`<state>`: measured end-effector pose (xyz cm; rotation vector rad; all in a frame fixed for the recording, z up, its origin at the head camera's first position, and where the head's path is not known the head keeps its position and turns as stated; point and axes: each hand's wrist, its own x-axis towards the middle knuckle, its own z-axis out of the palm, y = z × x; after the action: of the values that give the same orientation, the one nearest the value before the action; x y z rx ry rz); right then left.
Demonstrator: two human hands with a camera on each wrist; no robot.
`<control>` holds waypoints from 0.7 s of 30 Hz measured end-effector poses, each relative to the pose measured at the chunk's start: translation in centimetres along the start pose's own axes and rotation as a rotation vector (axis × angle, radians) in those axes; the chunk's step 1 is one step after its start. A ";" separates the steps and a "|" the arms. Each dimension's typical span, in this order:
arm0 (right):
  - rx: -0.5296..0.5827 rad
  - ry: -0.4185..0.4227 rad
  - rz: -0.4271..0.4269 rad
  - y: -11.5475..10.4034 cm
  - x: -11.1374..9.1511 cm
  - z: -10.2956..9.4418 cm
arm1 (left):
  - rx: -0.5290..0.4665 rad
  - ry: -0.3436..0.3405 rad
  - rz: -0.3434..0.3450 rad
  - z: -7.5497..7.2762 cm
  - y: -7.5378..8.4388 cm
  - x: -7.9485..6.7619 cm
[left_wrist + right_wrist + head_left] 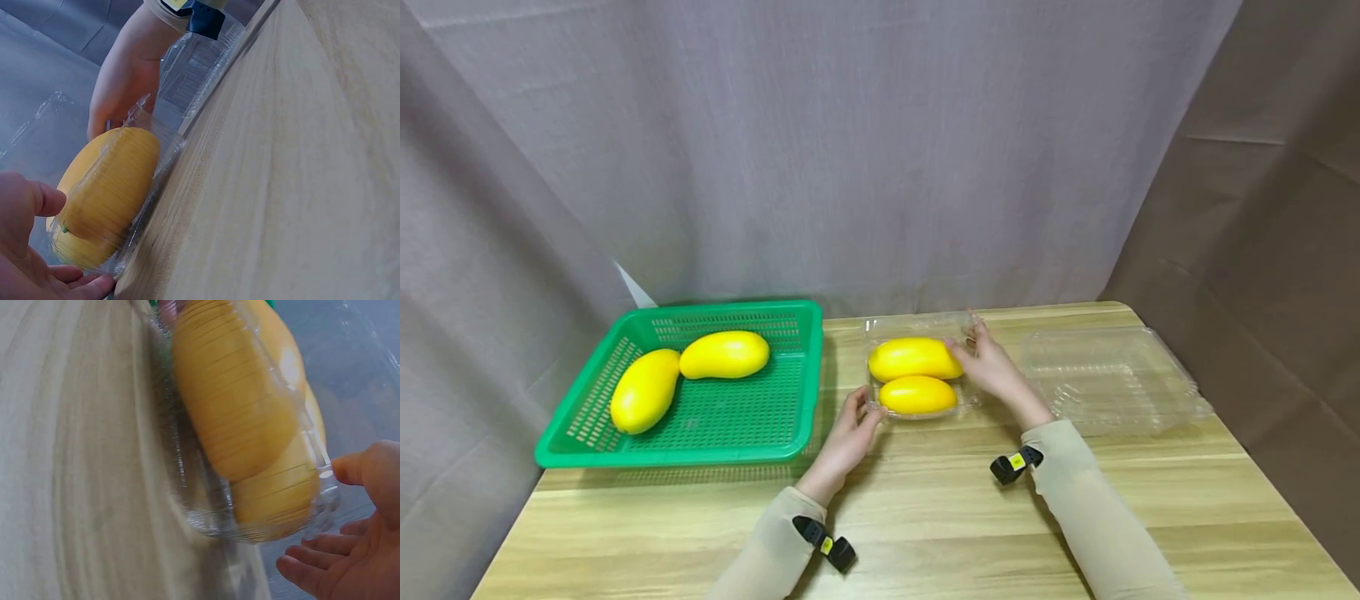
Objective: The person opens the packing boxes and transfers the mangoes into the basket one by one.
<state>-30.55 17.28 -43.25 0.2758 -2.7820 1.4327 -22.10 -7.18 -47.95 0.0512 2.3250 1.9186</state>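
Two yellow mangoes (917,394) lie side by side in an open clear plastic container (925,414) on the table. At the container's near left corner, my left hand (852,429) holds it, thumb by the rim and fingertips low against its side (28,244). My right hand (992,362) grips the far right corner, its thumb at the rim and its fingers spread below, as the right wrist view shows (356,531). The container's clear lid (917,325) stands raised behind the fruit.
On the left stands a green plastic basket (677,457) with two more mangoes (724,355) in it. Another clear plastic container (1112,383) sits on the wooden table (940,517) at the right. Grey curtains (887,150) hang behind the table.
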 end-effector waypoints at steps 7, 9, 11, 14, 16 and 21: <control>0.047 -0.026 0.001 0.7 0.2 0.4 | -0.007 -0.016 -0.005 -0.1 0.9 -0.4; 0.056 -0.028 0.013 0.9 0.3 0.4 | -0.006 -0.019 -0.009 -0.2 1.6 -0.7; 0.059 -0.037 0.025 1.0 0.4 0.5 | -0.002 -0.020 -0.005 -0.2 2.2 -1.1; 0.069 -0.050 0.053 1.2 0.4 0.6 | 0.002 -0.017 -0.003 -0.2 1.9 -1.0; 0.070 -0.066 0.070 1.3 0.3 0.6 | 0.006 -0.014 0.001 -0.2 1.3 -0.7; 0.082 -0.120 0.110 1.5 0.3 0.7 | 0.008 -0.006 0.004 -0.1 0.0 0.0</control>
<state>-30.98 17.53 -44.89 0.2194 -2.8779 1.6090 -22.13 -7.30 -47.89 0.0624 2.3301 1.9086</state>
